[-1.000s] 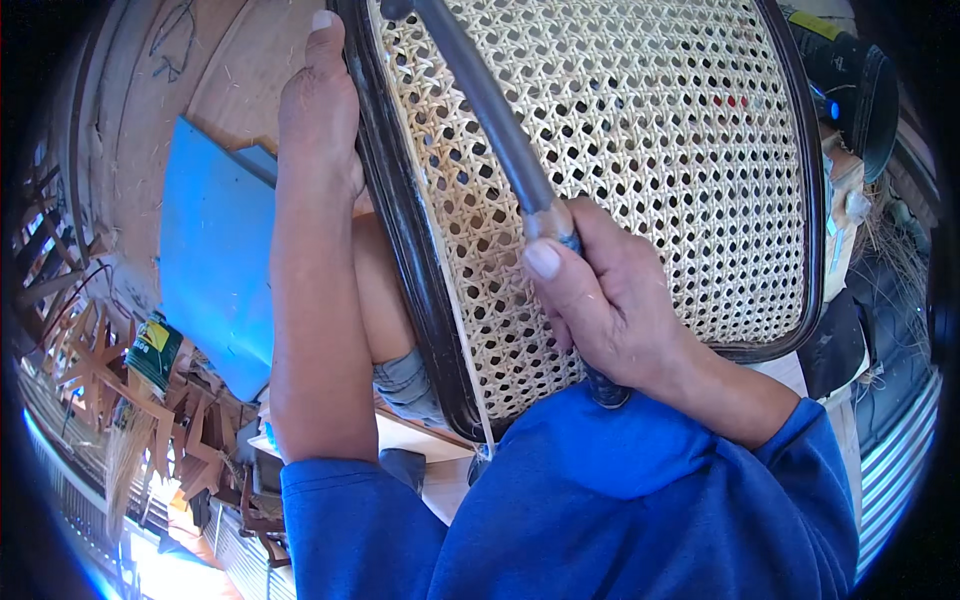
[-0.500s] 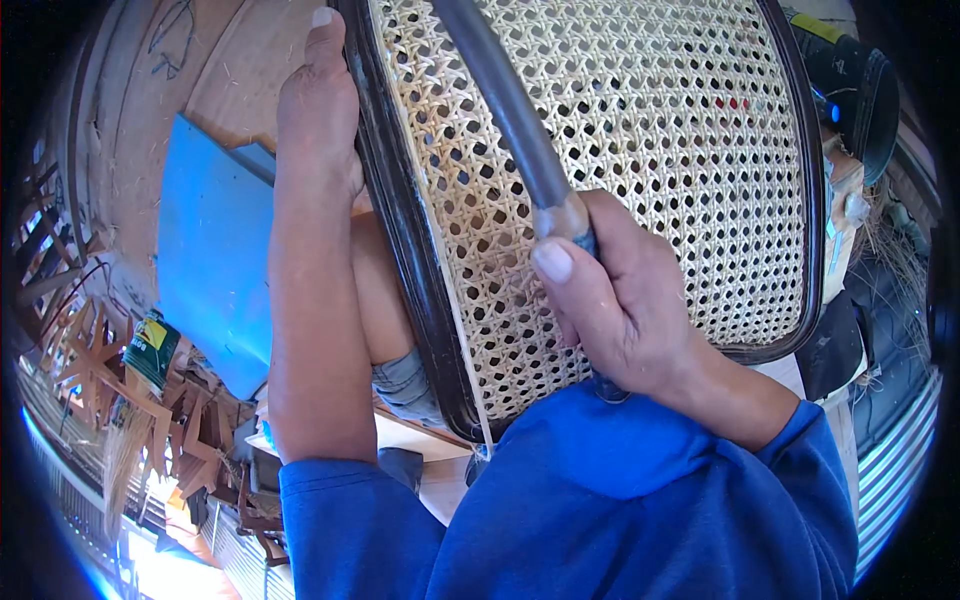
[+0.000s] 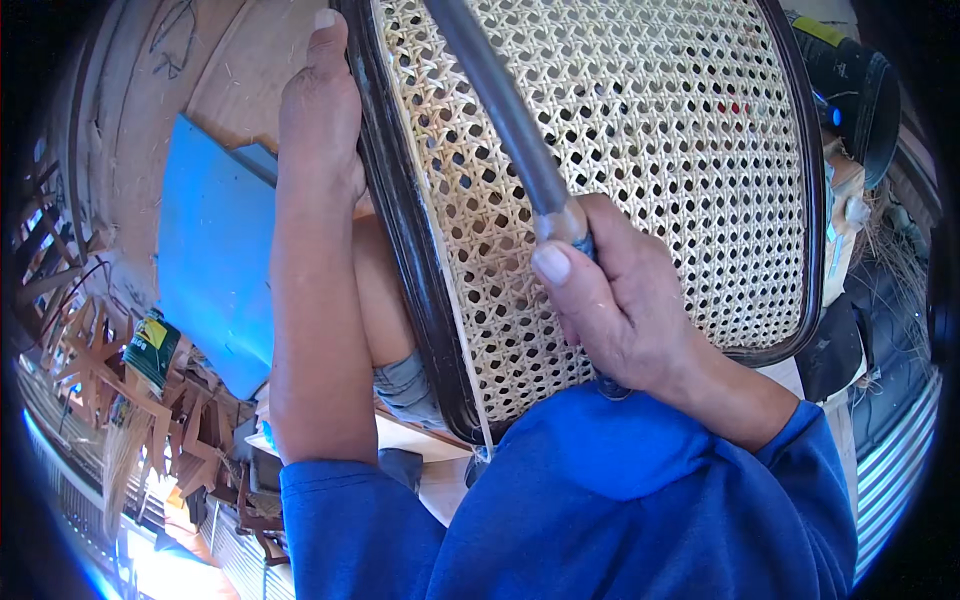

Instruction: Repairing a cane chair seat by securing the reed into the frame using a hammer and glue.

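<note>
A panel of woven cane [image 3: 640,120] in a dark wooden frame [image 3: 405,230] fills the upper middle, with a pale strip along its left side. My left hand [image 3: 318,125] grips the frame's left edge, its fingers partly hidden. My right hand [image 3: 625,300] is closed round the handle of a long, dark hammer-like tool [image 3: 500,100] lying diagonally over the cane; the tool's far end runs out of the top of the picture. The handle's butt rests by my blue shirt at the panel's lower edge.
A blue sheet [image 3: 215,260] lies left of my arm. Beyond it are a green packet [image 3: 150,350], loose wooden pieces [image 3: 85,370] and straw-like strands. Right of the panel are a black object [image 3: 850,100], a pale block [image 3: 840,215] and corrugated metal [image 3: 890,470].
My right hand and the tool have shifted slightly to the right since a second ago, and the tool's head has left the picture. My left hand is nearly still.
</note>
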Demonstrator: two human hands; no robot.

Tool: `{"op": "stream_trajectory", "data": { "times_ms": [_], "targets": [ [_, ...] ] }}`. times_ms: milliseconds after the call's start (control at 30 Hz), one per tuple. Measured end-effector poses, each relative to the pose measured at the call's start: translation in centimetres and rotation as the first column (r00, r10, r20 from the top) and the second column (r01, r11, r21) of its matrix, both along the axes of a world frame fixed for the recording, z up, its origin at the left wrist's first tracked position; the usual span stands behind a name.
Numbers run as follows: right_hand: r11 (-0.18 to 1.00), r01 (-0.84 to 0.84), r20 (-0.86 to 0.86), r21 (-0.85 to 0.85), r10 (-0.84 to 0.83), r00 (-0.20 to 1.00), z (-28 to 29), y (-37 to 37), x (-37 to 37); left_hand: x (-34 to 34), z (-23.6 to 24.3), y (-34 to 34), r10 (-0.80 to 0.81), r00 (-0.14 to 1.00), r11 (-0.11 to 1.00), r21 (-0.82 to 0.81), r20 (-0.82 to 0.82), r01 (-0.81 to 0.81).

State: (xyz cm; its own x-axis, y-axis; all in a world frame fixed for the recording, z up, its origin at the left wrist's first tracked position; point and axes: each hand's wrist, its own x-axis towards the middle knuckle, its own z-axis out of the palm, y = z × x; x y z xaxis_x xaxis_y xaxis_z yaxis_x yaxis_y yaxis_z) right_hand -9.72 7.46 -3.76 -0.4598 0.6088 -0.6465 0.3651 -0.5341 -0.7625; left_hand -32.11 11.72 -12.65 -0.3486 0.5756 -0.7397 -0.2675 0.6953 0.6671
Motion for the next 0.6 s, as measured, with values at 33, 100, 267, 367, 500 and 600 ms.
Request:
{"op": "stream_trajectory", "data": {
  "times_ms": [33, 100, 267, 367, 500, 600],
  "targets": [
    [0.994, -0.106, 0.068, 0.026, 0.104, 0.992, -0.7, -0.1, -0.1, 0.0, 0.1, 0.0, 0.0, 1.0, 1.0, -0.001, -0.002, 0.0],
    [0.977, -0.21, 0.141, 0.046, 0.202, 0.969, -1.2, -0.3, -0.3, 0.0, 0.3, 0.2, -0.022, 1.0, 0.998, -0.059, 0.006, 0.023],
    [0.991, -0.109, 0.111, 0.074, 0.1, 0.989, -0.3, -0.2, 0.0, 0.1, 0.3, 0.2, 0.012, 1.0, 1.0, 0.001, -0.008, -0.012],
    [0.991, -0.05, 0.076, 0.121, 0.041, 0.996, 0.0, 0.2, -0.1, 0.8, 0.7, 0.2, 0.028, 0.999, 1.0, -0.003, -0.023, -0.028],
    [0.963, -0.268, 0.24, -0.042, 0.27, 0.933, -0.1, 0.7, -0.2, 0.0, 0.1, 0.1, -0.011, 0.999, 1.0, -0.021, -0.049, 0.01],
    [0.979, -0.203, 0.212, 0.023, 0.194, 0.958, -0.4, 0.4, 0.2, 0.2, 0.0, 0.2, 0.039, 0.999, 0.999, -0.004, 0.03, -0.039]
  ]
}}
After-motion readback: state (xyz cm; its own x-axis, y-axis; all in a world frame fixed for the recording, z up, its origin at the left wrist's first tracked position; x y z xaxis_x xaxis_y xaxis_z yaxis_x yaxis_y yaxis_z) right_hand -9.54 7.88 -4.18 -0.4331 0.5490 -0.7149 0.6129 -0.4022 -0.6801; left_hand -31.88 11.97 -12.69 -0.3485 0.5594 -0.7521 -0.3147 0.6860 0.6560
